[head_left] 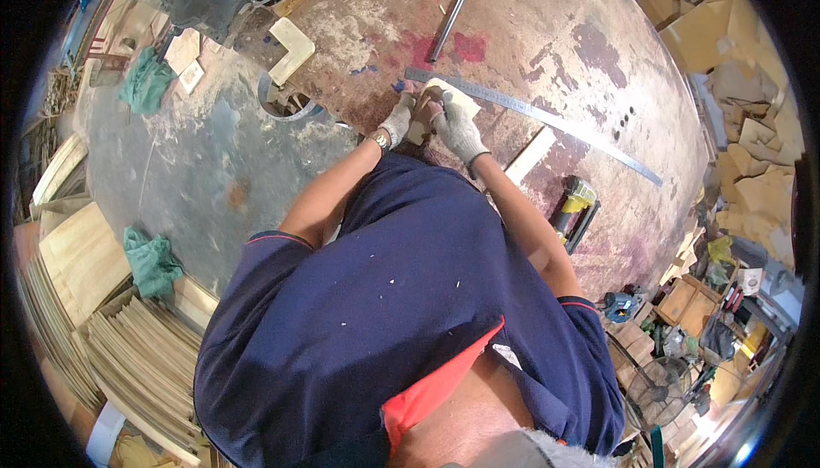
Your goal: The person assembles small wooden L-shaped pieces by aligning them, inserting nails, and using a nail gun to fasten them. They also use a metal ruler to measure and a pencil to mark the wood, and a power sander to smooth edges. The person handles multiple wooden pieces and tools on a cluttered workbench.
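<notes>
Both my hands wear pale work gloves with bare fingertips and meet over the near edge of the table. My right hand [459,131] is closed on a small pale wooden piece [466,102], whose shape is partly hidden by the glove. My left hand [398,121] is closed at the left side of the same piece, a watch on its wrist. Just beyond the fingers lies a long steel ruler [547,118], slanting down to the right. Farther off rests a hammer [453,17] with a metal shaft.
Right of my hands lie a pale wood strip [530,155] and a yellow-black nail gun [574,210]. An L-shaped wood piece [293,51] lies left, beyond a round hole [289,102] in the grey tabletop. Green cloths [147,82] and stacked boards [145,357] are at left; a fan [662,387] stands lower right.
</notes>
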`<state>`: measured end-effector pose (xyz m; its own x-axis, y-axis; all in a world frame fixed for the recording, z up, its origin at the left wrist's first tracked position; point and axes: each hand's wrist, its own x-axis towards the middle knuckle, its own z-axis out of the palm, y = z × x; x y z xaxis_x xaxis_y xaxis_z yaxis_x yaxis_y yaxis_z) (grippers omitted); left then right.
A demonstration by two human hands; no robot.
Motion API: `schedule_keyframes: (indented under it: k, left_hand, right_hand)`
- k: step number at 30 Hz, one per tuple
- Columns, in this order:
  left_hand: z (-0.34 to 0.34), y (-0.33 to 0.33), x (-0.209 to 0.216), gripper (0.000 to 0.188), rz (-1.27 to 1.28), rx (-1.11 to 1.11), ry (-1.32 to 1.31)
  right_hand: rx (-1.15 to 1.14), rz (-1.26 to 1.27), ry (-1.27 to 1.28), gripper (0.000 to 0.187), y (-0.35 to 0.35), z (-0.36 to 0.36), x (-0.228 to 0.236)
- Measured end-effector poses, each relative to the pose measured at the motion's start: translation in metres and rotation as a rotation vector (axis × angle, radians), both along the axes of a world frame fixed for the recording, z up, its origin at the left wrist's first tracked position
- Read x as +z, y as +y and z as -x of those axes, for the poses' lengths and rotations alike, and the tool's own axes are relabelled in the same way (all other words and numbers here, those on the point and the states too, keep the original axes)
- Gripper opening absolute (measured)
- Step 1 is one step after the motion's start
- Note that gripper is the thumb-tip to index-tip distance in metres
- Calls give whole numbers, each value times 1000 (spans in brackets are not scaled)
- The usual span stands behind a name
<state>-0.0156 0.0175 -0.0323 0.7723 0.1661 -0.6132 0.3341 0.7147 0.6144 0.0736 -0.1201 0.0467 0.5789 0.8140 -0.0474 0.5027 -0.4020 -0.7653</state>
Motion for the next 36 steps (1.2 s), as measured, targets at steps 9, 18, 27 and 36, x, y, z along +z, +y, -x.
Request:
schedule_keyframes:
  k: [9,18,27,36]
  left_hand:
    - [-14,2,-9,88,263,-62,65]
    - [-11,0,-26,68,353,65,1]
    - [2,19,-3,74,-519,280,-40]
    - [9,33,26,84,-186,361,-111]
  right_hand:
    - [24,208,55,35,-6,18,33]
    - [38,156,-104,24,-11,11,-14]
    - [-205,111,-114,20,-91,24,-16]
    - [-394,195,-110,37,-97,25,-1]
